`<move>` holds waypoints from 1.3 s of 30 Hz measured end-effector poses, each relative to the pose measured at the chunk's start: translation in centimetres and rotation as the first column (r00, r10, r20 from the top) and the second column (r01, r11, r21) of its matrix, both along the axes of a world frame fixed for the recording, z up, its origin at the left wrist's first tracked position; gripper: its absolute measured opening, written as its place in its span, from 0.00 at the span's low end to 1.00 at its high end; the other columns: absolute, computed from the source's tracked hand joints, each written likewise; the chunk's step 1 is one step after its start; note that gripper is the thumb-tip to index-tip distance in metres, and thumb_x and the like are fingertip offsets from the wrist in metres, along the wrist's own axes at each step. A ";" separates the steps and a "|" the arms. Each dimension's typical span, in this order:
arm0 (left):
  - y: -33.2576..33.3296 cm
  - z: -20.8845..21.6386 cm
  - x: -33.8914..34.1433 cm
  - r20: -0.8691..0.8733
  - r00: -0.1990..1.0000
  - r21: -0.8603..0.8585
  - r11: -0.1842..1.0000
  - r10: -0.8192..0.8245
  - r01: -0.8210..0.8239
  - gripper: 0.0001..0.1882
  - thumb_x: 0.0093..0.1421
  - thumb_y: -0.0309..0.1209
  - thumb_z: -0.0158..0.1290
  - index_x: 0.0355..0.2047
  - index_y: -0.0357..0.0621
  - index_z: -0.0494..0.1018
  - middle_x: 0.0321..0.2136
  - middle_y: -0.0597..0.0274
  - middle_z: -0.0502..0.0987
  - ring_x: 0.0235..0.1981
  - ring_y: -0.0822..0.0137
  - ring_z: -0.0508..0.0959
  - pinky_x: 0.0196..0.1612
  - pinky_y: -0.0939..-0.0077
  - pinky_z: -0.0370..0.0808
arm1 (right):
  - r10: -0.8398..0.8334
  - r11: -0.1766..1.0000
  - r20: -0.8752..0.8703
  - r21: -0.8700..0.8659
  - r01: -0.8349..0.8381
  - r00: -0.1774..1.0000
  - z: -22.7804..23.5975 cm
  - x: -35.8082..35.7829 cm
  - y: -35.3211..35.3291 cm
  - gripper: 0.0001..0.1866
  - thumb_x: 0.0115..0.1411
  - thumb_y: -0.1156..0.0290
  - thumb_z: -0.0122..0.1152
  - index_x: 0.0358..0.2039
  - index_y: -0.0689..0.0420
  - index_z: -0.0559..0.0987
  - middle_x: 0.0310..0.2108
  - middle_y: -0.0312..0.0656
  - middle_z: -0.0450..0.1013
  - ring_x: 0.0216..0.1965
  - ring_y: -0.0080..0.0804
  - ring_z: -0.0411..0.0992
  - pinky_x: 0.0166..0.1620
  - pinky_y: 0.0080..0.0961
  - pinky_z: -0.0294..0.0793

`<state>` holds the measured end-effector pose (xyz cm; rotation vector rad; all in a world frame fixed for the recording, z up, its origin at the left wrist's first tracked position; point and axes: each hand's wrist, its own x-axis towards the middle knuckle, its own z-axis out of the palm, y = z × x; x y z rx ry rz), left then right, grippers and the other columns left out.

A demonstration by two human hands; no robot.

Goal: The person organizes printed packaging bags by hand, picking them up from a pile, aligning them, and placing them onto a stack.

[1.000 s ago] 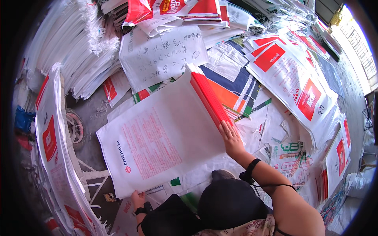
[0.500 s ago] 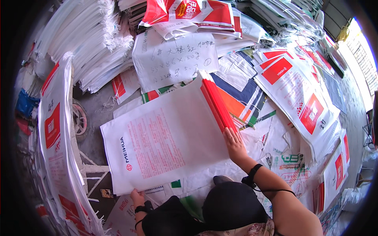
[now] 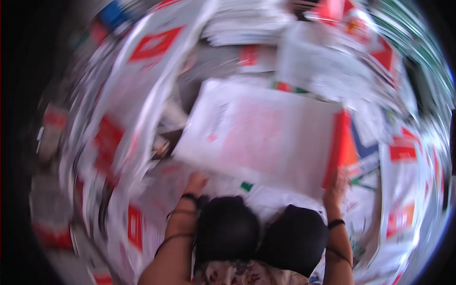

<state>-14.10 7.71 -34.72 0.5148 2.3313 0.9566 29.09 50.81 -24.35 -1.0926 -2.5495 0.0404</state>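
Well, the stack of white printed bags lies flat in front of the person, spread between and just beyond the two hands, its red edge on the right-hand side. The right hand is at the near end of that red edge, fingers pointing away from the body and seemingly against it; they are too blurred for me to tell whether they grip or merely rest there. The left hand, well apart from the right, is by the near left corner of the stack with its fingers bent; whether it touches the bags, or how far it is open, I cannot tell.

Between the forearms rise two black-covered knees, close to the stack's near edge. Beyond the right hand, an orange and navy sheet shows past the red edge, and farther right sits another pile of red-and-white bags. A long pile of white bags with red panels crowds the space to the left of the left hand. Ahead of both hands lies a white sheet, with folded white bags beyond.
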 end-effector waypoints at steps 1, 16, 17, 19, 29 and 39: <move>0.8 -0.7 1.8 0.223 0.913 -0.026 0.938 0.342 -0.345 0.13 0.53 0.33 0.56 0.37 0.40 0.76 0.31 0.48 0.79 0.36 0.51 0.78 0.39 0.60 0.74 | -0.015 1.000 0.057 0.006 0.015 0.998 -1.5 1.7 0.9 0.36 0.57 0.80 0.45 0.68 0.56 0.55 0.67 0.54 0.52 0.68 0.55 0.50 0.68 0.49 0.49; -26.2 8.9 25.0 -0.284 0.701 -0.208 0.672 0.654 -0.711 0.16 0.60 0.37 0.53 0.43 0.41 0.76 0.41 0.47 0.79 0.45 0.49 0.78 0.50 0.61 0.74 | 0.104 0.969 0.441 -0.248 0.010 0.891 2.5 6.3 3.8 0.30 0.62 0.68 0.58 0.65 0.46 0.65 0.69 0.43 0.54 0.70 0.41 0.52 0.66 0.45 0.57; -27.2 8.6 25.8 -0.274 0.698 -0.205 0.669 0.662 -0.715 0.16 0.60 0.37 0.53 0.43 0.41 0.76 0.41 0.47 0.79 0.45 0.49 0.78 0.50 0.61 0.74 | 0.128 0.950 0.427 -0.313 0.014 0.895 3.0 6.7 4.2 0.30 0.62 0.68 0.58 0.64 0.47 0.65 0.69 0.43 0.55 0.70 0.41 0.52 0.66 0.45 0.57; -28.5 7.5 27.4 -0.293 0.882 -0.315 0.833 0.370 -0.454 0.22 0.58 0.40 0.57 0.49 0.39 0.73 0.50 0.47 0.74 0.53 0.49 0.73 0.56 0.59 0.70 | 0.156 0.916 0.409 -0.401 0.024 0.899 3.8 7.4 5.1 0.29 0.62 0.68 0.58 0.64 0.47 0.65 0.68 0.43 0.55 0.69 0.41 0.53 0.66 0.45 0.57; -26.2 6.1 27.7 -0.385 0.905 -0.513 0.773 0.181 -0.373 0.35 0.62 0.50 0.51 0.61 0.37 0.62 0.63 0.45 0.61 0.65 0.45 0.60 0.65 0.54 0.61 | 0.204 0.788 0.425 -0.606 0.110 0.882 5.2 10.1 5.7 0.27 0.63 0.68 0.57 0.63 0.47 0.67 0.67 0.44 0.58 0.68 0.41 0.56 0.65 0.43 0.59; -32.2 7.4 25.9 -0.004 0.869 -0.147 0.860 0.494 -0.489 0.22 0.65 0.43 0.49 0.54 0.44 0.73 0.49 0.47 0.76 0.53 0.52 0.74 0.56 0.63 0.70 | 0.204 0.712 0.406 -0.686 0.150 0.891 4.5 11.7 5.7 0.25 0.64 0.69 0.56 0.62 0.48 0.68 0.66 0.44 0.60 0.67 0.42 0.58 0.64 0.42 0.61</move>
